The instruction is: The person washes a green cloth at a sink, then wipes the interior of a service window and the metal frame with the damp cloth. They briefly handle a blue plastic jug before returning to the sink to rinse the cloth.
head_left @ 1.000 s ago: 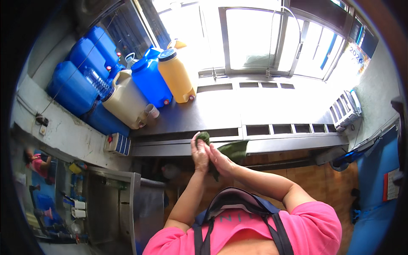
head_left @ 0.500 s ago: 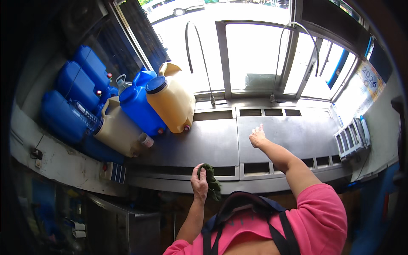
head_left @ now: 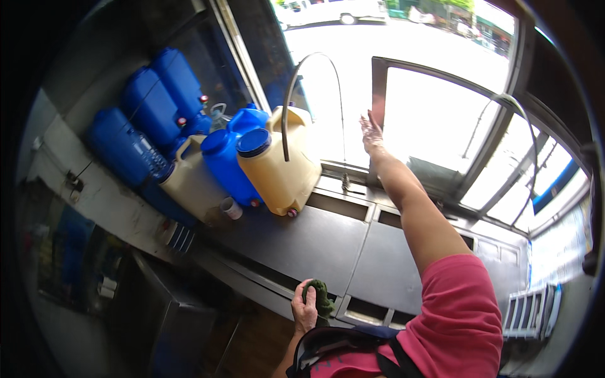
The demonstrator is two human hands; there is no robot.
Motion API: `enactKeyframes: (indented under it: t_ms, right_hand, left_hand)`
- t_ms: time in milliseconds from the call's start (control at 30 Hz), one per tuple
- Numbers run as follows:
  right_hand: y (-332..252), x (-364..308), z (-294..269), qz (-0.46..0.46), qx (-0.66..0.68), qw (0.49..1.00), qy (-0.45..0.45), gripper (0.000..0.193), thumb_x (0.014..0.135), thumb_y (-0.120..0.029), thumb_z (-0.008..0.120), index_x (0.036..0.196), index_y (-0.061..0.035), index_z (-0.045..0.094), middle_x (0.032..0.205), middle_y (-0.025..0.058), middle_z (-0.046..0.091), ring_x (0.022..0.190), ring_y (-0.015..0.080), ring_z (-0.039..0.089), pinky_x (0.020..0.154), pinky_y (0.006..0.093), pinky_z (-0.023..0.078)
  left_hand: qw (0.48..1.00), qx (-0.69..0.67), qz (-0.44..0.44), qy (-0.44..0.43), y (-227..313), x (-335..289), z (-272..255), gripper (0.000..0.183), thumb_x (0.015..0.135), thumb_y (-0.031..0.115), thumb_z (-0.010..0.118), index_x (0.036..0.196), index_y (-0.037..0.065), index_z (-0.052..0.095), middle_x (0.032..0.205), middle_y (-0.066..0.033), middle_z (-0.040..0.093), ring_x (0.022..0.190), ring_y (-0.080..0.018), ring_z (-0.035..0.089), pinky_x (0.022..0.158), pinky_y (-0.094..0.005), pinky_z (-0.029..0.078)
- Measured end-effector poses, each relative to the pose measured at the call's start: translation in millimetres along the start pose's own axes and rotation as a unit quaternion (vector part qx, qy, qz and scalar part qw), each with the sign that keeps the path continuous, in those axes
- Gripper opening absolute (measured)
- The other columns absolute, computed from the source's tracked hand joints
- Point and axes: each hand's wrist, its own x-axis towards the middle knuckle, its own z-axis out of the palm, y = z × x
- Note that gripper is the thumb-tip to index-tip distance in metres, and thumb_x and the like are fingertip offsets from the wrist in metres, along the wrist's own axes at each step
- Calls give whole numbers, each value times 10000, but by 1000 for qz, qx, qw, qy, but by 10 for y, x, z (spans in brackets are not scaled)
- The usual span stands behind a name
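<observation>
My left hand (head_left: 304,310) grips a bunched dark green cloth (head_left: 324,303) above the front edge of the steel counter (head_left: 296,236). My right arm reaches far forward. At its end, my right hand (head_left: 372,133), fingers stretched out, is beside the upright edge of the sliding window's metal frame (head_left: 379,85). Whether the palm touches the frame I cannot tell. Left of that arm stand a beige jug (head_left: 283,173) with a dark blue cap and a blue jug (head_left: 230,160). A curved thin faucet (head_left: 288,107) rises behind the counter, its spout hanging before the beige jug.
Several more blue containers (head_left: 113,145) line the left wall, with another beige jug (head_left: 192,189) and a small cup (head_left: 231,208) before them. A second curved faucet (head_left: 532,142) stands at right. A white slatted rack (head_left: 528,314) sits at the counter's right end.
My right hand has gone from over the counter forward to the window frame, its fingers now extended. The view has turned and tilted. My left hand still holds the cloth.
</observation>
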Motion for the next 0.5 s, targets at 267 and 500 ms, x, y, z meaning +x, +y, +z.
enactKeyframes:
  t_ms: [267,500]
  right_hand:
    - [116,-88,534,62,-3,998,9,579,965,-364,339,1475,-99,264,1564,59,182,1449,332,84,1069,645,-163]
    - [457,-737,851,126,74,986,-77,588,948,-383,383,1457,-95,318,1555,98,199,1440,376,92,1066,675,-118]
  left_hand:
    - [1000,-17,12,20,101,7,176,240,972,196,533,1106,5,588,935,-14,610,844,-89,535,778,-230,448]
    - [995,-99,-8,10,206,-160,-15,251,977,219,533,1111,13,583,975,3,575,851,-74,498,796,-213,424]
